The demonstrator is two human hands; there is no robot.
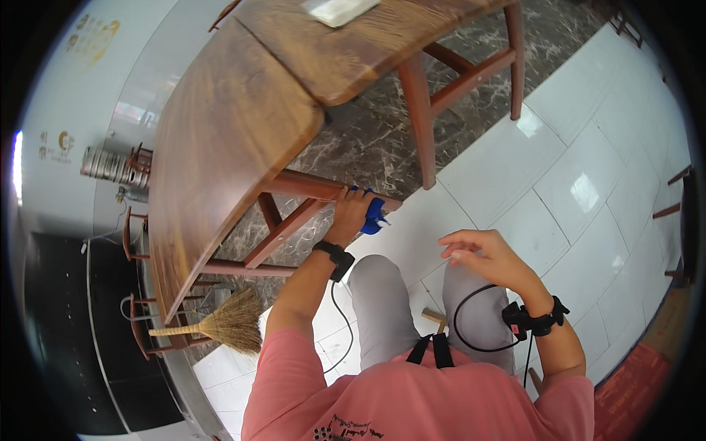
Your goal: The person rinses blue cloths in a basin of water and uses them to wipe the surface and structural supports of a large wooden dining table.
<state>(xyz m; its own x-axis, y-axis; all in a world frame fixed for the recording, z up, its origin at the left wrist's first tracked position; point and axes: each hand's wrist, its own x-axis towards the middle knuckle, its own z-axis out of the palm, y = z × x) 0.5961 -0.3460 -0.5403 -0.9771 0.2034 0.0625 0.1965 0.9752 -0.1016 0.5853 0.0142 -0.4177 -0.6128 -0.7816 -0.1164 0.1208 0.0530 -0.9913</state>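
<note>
My left hand (352,214) is at the lower part of a reddish wooden table leg (309,184), with its fingers curled over a crumpled blue cloth (374,216). The cloth lies against the leg and partly hides its end. Above the leg extends a brown wooden tabletop (231,110) with a visible grain. My right hand (479,252) hovers by my right knee, fingers loosely apart and holding nothing. Both wrists carry black strapped devices with cables.
A second wooden table (364,49) adjoins the first, with a white object (339,10) on top. A straw broom (234,320) leans near chairs at left. Metal kegs (107,165) stand by the wall. Red boxes (634,386) are at lower right; a dark chair (686,226) is above them.
</note>
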